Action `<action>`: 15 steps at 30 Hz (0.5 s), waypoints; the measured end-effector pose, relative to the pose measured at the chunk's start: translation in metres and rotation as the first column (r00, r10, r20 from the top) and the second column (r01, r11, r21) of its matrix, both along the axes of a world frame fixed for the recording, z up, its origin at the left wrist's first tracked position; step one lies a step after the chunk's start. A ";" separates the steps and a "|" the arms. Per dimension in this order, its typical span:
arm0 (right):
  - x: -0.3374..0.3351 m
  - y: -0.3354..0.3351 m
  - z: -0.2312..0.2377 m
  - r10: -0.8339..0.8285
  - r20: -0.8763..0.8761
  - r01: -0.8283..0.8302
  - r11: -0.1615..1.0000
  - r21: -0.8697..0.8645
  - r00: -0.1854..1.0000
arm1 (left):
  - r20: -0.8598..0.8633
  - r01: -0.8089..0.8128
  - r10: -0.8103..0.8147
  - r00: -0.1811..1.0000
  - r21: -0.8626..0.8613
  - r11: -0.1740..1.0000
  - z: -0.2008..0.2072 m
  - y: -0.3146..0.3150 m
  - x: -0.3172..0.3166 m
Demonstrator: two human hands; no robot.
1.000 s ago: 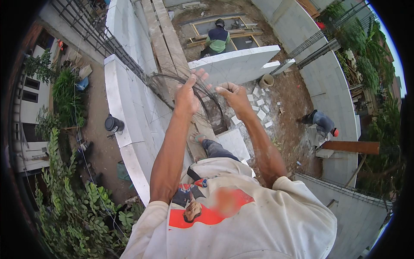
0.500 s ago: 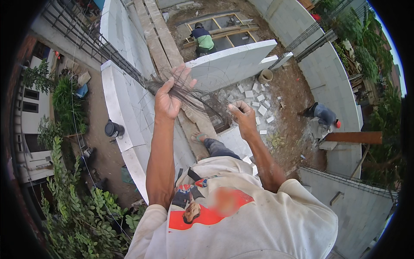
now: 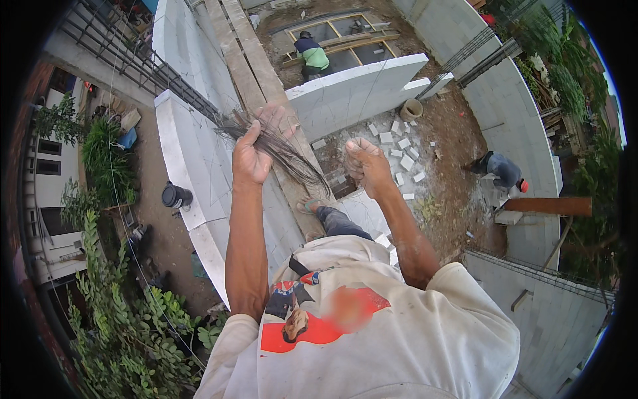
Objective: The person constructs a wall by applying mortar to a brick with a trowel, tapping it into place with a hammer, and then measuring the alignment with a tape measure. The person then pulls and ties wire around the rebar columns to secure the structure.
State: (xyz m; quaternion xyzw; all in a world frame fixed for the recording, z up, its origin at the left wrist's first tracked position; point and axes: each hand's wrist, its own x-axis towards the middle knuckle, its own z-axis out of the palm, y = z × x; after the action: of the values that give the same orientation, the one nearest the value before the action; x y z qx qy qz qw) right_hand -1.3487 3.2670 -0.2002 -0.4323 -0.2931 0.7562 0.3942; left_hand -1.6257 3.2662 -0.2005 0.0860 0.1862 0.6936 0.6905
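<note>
A bundle of thin dark binding wire (image 3: 294, 160) lies across the palm of my left hand (image 3: 254, 154), with the thumb over it. Its strands run down to the right, and loose ends fan out to the upper left. To the right of the bundle, apart from it, is my right hand (image 3: 369, 167), its fingers curled and thumb against the index finger. Whether a strand is pinched there is too fine to make out. Below both hands, my sandalled foot (image 3: 310, 205) rests on a wooden plank (image 3: 256, 60).
White block walls (image 3: 174, 136) rise left and ahead; a black lidded container (image 3: 176, 195) stands on the left one. Steel rebar (image 3: 159, 73) extends at upper left. Block pieces (image 3: 407, 161) and a bucket (image 3: 411, 109) lie below. Two people (image 3: 312, 56) work beyond and at right.
My right hand has moved slightly left and up, its fingers more curled. My left hand has shifted a little left, and the wire strands sit closer together.
</note>
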 end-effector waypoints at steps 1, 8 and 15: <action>0.009 0.003 0.000 -0.044 -0.051 0.042 0.998 -0.044 0.998 | -0.001 -0.010 0.010 1.000 0.002 1.000 -0.005 -0.001 -0.008; 0.168 0.030 -0.008 -0.357 -0.070 0.358 0.934 -0.003 0.931 | 0.050 -0.179 0.184 0.982 -0.091 0.980 -0.058 0.003 -0.062; 0.486 0.044 0.066 -0.801 -0.153 0.808 0.539 0.238 0.579 | 0.001 -0.350 0.367 0.930 -0.295 0.889 -0.071 0.013 -0.109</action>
State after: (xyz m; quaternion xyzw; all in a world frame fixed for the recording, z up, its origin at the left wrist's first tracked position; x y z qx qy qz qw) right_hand -0.8628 3.3107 -0.1339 -0.4477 -0.1613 0.4465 0.7578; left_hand -1.7348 3.2788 -0.2710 -0.0716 0.2788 0.7765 0.5606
